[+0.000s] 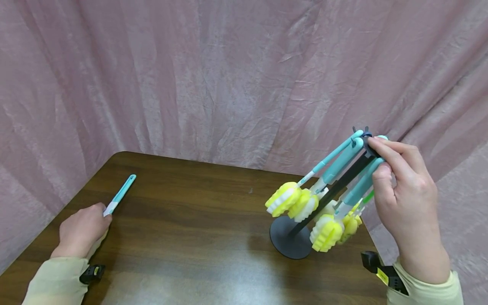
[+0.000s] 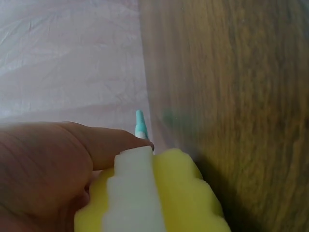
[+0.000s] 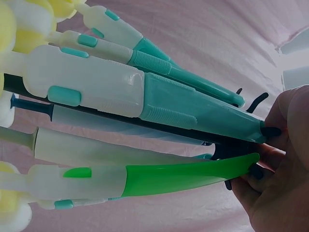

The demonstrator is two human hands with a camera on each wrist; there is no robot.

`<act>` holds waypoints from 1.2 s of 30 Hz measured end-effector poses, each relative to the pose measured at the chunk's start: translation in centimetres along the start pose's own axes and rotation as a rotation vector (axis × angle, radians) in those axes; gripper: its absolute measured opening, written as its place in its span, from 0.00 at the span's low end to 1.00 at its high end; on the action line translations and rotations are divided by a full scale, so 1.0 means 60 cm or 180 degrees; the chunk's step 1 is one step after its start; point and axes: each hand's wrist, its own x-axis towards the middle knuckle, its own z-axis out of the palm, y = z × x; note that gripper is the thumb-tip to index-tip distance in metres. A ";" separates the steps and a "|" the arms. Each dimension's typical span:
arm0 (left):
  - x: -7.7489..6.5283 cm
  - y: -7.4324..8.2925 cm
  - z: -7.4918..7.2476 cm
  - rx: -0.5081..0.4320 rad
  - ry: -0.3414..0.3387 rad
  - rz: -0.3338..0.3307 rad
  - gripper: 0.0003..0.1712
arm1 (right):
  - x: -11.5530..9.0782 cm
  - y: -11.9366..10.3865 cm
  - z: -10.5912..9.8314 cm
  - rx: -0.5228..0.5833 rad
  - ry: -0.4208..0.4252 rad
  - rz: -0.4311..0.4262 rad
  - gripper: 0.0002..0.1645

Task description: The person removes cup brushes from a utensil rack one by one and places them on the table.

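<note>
My left hand [image 1: 81,228] grips a sponge bottle brush [image 1: 121,194] at the left of the table; its teal and white handle points away from me. In the left wrist view its yellow and white sponge head [image 2: 136,193] sits beside the thumb side of the hand. At the right, my right hand [image 1: 413,199] holds the top of a black hanging stand [image 1: 348,173]. Several similar brushes hang from its hooks, sponges downward. The right wrist view shows a green-handled brush [image 3: 188,180] and a wide teal-handled brush [image 3: 193,104] close to my fingers.
The stand's round black base [image 1: 291,245] is on the brown wooden table [image 1: 190,212]. Behind and beside the table hangs a pink curtain [image 1: 228,84]. The table's right edge runs just past the hanging brushes.
</note>
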 end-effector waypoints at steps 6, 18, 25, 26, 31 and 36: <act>0.005 -0.002 0.000 0.0036 -0.0181 -0.0048 0.13 | 0.000 0.001 0.001 -0.0002 -0.0004 0.0006 0.27; 0.006 -0.002 0.002 0.0080 -0.0136 -0.0020 0.13 | 0.000 -0.008 0.001 0.0030 0.0021 0.0018 0.27; 0.004 -0.002 0.005 0.0066 -0.0135 -0.0005 0.12 | 0.000 -0.007 0.001 0.0025 0.0028 0.0042 0.27; 0.003 -0.002 0.005 0.0062 -0.0134 -0.0006 0.12 | 0.000 -0.007 0.001 0.0028 0.0030 0.0042 0.27; 0.004 -0.001 0.003 0.0054 -0.0173 -0.0053 0.13 | 0.000 -0.004 0.001 0.0040 0.0033 0.0035 0.26; 0.005 0.000 0.000 0.0050 -0.0198 -0.0089 0.14 | 0.000 0.000 0.002 0.0032 0.0024 0.0014 0.26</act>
